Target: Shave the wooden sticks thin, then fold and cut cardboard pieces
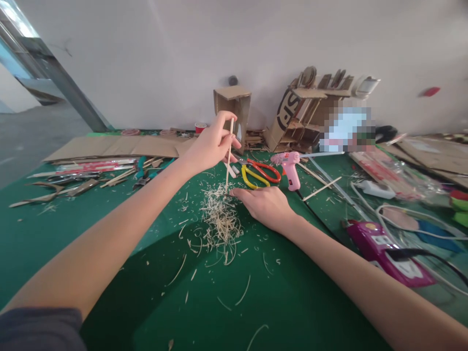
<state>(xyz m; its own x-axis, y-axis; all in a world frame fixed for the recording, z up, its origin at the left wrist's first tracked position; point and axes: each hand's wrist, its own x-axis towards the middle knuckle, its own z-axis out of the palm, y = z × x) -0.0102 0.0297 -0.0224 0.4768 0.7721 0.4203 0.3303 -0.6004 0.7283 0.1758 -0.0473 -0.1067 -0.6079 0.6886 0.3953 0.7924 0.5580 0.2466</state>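
A thin wooden stick (229, 157) stands nearly upright, its lower end over a pile of wood shavings (221, 219). My left hand (215, 139) is closed round its upper part, with the top end showing by the index finger. Low down beside the stick, my right hand (266, 207) is pinched shut at its lower end. Whatever lies between those right fingertips is too small to make out. Just behind the hands lie scissors with red and yellow handles (256, 183). To their right a pink glue gun (291, 170) rests on the green table (175, 312).
Cardboard sheets (120, 146), packaged sticks (97, 166) and scraps lie at the left back. A small cardboard box (232, 95) and a larger cardboard shelf (288, 114) stand against the wall. At right are a purple power strip (389, 253), cables and plastic bags (420, 180).
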